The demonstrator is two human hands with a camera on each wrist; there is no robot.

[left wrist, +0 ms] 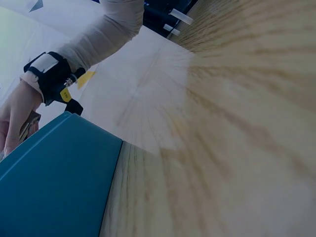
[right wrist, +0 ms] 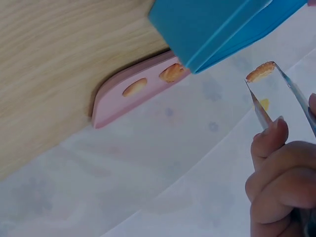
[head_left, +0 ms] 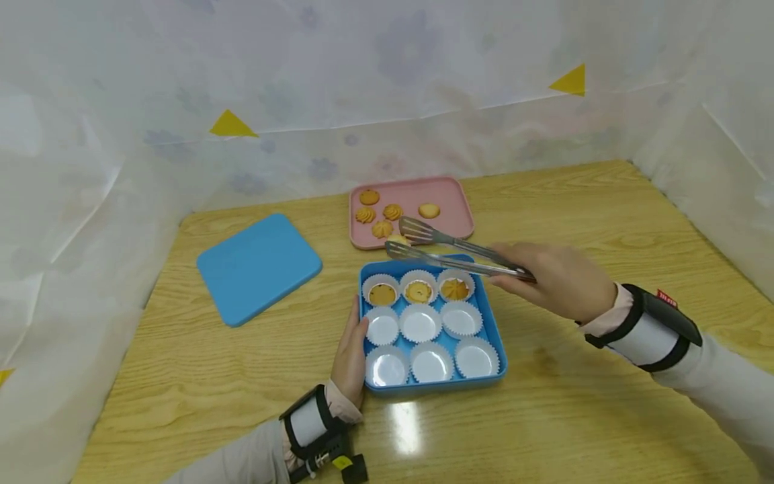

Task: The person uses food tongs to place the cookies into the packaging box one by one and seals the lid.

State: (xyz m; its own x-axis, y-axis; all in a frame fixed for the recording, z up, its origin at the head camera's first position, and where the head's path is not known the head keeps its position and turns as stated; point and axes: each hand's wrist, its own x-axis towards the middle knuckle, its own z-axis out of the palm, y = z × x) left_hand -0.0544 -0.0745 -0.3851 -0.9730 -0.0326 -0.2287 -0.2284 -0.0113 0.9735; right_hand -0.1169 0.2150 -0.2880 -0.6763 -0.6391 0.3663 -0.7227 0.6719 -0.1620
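The blue box lies open side up, holding nine white fluted paper cups in three rows of three. Each cup in the 12 o'clock row holds one golden biscuit; the other six show their white bottoms. The left-hand grip rests along the box's 9 o'clock wall. At the box's 2 o'clock, the right-hand grip holds metal tongs, slotted ends pointing between 9 and 10 o'clock, pinching a pinched biscuit between their tips. A pink tray lies just beyond the box at 12 o'clock, carrying five loose biscuits, four clustered towards its 9 o'clock side, one paler and smooth towards 3.
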